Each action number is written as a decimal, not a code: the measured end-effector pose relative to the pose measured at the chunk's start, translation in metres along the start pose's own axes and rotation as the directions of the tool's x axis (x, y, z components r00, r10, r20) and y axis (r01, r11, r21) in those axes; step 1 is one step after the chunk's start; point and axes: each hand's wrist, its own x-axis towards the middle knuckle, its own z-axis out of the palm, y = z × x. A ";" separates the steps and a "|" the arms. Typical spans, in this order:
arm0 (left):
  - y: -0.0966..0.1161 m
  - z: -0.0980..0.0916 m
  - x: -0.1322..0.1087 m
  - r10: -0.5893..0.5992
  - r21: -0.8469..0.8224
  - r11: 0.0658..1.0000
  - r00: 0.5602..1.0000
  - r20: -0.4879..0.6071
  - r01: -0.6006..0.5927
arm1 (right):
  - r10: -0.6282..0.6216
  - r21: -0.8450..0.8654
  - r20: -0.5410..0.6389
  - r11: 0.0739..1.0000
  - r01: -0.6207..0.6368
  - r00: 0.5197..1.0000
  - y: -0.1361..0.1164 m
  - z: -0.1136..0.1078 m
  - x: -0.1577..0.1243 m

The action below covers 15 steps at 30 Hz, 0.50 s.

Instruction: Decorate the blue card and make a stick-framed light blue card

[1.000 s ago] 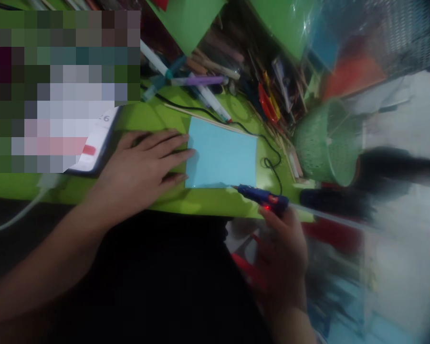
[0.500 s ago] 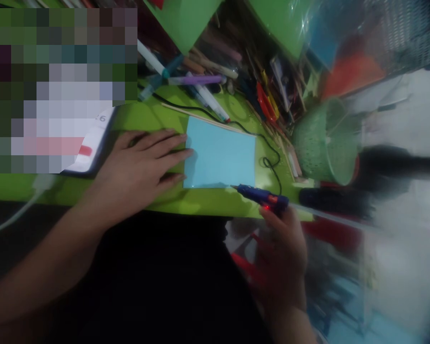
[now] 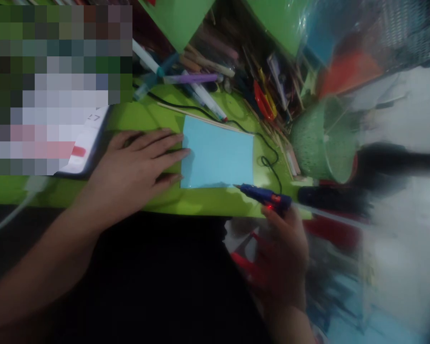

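A light blue rectangle of paper (image 3: 218, 153) lies on the green tabletop (image 3: 200, 203). My left hand (image 3: 143, 160) rests flat with its fingers stretched, the tips at the paper's left edge. In my right hand (image 3: 288, 234) is a blue hot glue gun (image 3: 263, 195) with a red light lit. Its nozzle points left, at the paper's lower edge near the right corner. A clear glue stick (image 3: 332, 215) sticks out behind it. Along the paper's upper edge runs a thin wooden stick (image 3: 200, 119).
A phone (image 3: 84, 148) on a white cable (image 3: 10, 220) lies at left, partly pixelated. Behind the paper are a black cord (image 3: 268, 160), markers (image 3: 204, 95), red-handled scissors (image 3: 263, 100) and many sticks. A green basket (image 3: 325, 138) lies tipped at right.
The glue gun's nozzle has shifted slightly right along the paper's lower edge. My left hand keeps its place at the paper, while the whole view has slid a little.
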 end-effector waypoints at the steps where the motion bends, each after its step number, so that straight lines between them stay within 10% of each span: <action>1: 0.000 0.000 0.000 -0.003 -0.001 1.000 1.000 -0.002 0.003 | 0.019 0.010 0.003 1.000 -0.019 1.000 0.002 -0.001 0.000; 15: 0.001 0.000 0.000 -0.019 -0.044 0.999 1.000 -0.004 0.018 | 0.040 -0.006 0.033 0.999 -0.040 0.999 -0.004 0.001 0.003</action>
